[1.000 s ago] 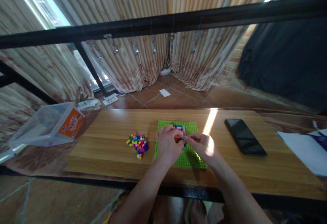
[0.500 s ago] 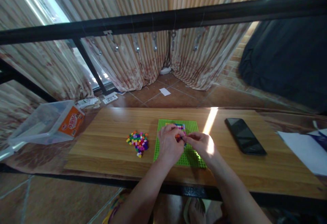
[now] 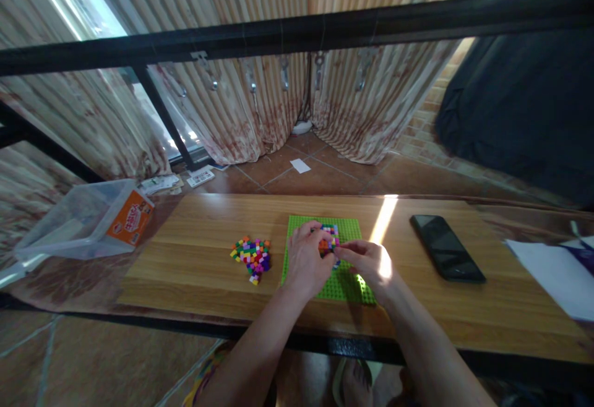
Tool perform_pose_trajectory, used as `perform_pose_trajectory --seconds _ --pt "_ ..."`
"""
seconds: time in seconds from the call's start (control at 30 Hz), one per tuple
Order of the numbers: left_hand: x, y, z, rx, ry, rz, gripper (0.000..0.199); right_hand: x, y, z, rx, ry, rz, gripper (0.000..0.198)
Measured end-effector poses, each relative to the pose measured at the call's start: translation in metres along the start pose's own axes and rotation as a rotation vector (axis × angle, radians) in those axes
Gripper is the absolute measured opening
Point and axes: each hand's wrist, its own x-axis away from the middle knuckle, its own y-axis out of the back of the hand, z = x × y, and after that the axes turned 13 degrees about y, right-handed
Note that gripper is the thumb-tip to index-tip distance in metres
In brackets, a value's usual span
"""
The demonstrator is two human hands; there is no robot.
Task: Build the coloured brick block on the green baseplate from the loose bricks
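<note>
A green studded baseplate [image 3: 355, 289] lies on the wooden table, with small multicoloured toy bricks [image 3: 330, 230] built up near its middle. My left hand [image 3: 309, 258] rests over the plate's left side, its fingers curved round the bricks and a gap between thumb and forefinger. Orange pieces show in that gap. At the right side of the bricks, my right hand [image 3: 369, 260] pinches a tiny dark brick between thumb and forefinger, close to my left thumb. The fingers partly hide the brick and the built pieces. Left of the plate is a loose pile of coloured bricks [image 3: 253, 257].
A black phone [image 3: 447, 248] lies on the table [image 3: 195, 271] to the right. White paper [image 3: 547, 277] sits at the far right. On the left, beyond the table, stands a clear plastic bin [image 3: 88, 221] with an orange label. A dark rail [image 3: 260, 39] crosses ahead, before the curtains.
My left forefinger has lifted away from the thumb, so more of the bricks shows between them. My right hand stays pinched at nearly the same spot. The view has shifted slightly.
</note>
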Motion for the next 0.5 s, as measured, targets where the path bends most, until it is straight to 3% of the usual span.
perform_pose_trajectory --seconds 0.5 --pt "-0.0023 0.0063 0.0071 0.01 -0.068 0.047 0.034 -0.0009 0.0002 -0.0045 0.003 0.011 -0.009 0.032"
